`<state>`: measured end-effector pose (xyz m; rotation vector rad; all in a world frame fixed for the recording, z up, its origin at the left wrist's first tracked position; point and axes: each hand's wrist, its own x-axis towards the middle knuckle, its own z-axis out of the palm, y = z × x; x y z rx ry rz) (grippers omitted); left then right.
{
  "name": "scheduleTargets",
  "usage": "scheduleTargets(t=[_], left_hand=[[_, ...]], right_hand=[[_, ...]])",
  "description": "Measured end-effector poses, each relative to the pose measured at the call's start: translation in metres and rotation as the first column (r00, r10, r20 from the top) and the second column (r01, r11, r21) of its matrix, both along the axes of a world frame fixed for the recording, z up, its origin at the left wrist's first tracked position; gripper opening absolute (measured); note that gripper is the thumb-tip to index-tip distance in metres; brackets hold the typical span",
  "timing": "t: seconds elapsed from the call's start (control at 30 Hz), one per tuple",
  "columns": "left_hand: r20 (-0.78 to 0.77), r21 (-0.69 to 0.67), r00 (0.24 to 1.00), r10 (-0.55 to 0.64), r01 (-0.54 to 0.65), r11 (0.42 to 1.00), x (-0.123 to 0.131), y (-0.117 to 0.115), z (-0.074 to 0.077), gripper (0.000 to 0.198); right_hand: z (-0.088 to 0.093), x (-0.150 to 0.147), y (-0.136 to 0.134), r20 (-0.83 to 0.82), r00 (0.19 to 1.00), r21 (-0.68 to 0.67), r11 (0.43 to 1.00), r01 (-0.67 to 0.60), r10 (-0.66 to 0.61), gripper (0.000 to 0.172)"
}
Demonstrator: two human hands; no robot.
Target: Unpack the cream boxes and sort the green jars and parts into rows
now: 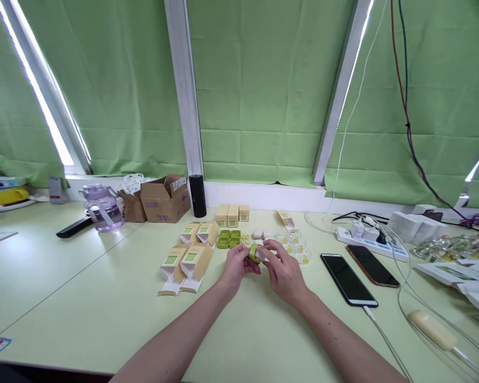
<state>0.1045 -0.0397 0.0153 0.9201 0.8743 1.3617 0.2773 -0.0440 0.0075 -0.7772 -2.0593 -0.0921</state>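
My left hand (236, 264) and my right hand (282, 268) meet over the middle of the pale green table (83, 303). Both pinch a small green case (255, 253) with a pale pink piece at its right side. Just behind the hands lie several green cases (229, 239), pale pink pieces (262, 234) and clear plastic trays (296, 247) with yellow dots. To the left lie open tan cartons (187, 259) with green labels. Three closed tan cartons (232, 215) stand further back.
Two phones (359, 271) lie at the right beside a white power strip (369, 242) and trailing cables. A cardboard box (164, 198), a black cylinder (197, 196) and a purple bottle (101, 207) stand at the back left. White boxes (413, 226) sit far right.
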Motion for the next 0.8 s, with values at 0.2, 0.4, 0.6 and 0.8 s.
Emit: scheduleTargets(t=[0.2, 0.4, 0.6, 0.8], left_hand=[[-0.057, 0.015, 0.998, -0.018, 0.019, 1.0, 0.0, -0.002, 0.001, 0.032], [-0.065, 0.036, 0.998, -0.017, 0.019, 0.999, 0.0, -0.002, 0.003, 0.044], [-0.078, 0.05, 0.991, 0.106, -0.102, 0.994, -0.001, -0.003, 0.004, 0.049], [-0.05, 0.089, 0.985, 0.165, -0.16, 0.983, -0.003, -0.001, 0.004, 0.046]], right_hand=[[-0.004, 0.001, 0.002, -0.125, 0.99, -0.111, 0.99, -0.084, 0.07, 0.041], [0.0, -0.002, 0.002, -0.399, 0.912, -0.303, 0.926, -0.225, 0.092, 0.029], [-0.005, -0.007, 0.009, -0.736, 0.677, -0.48, 0.7, -0.529, 0.007, 0.038], [-0.003, -0.005, 0.013, -0.869, 0.48, -0.477, 0.465, -0.746, -0.122, 0.048]])
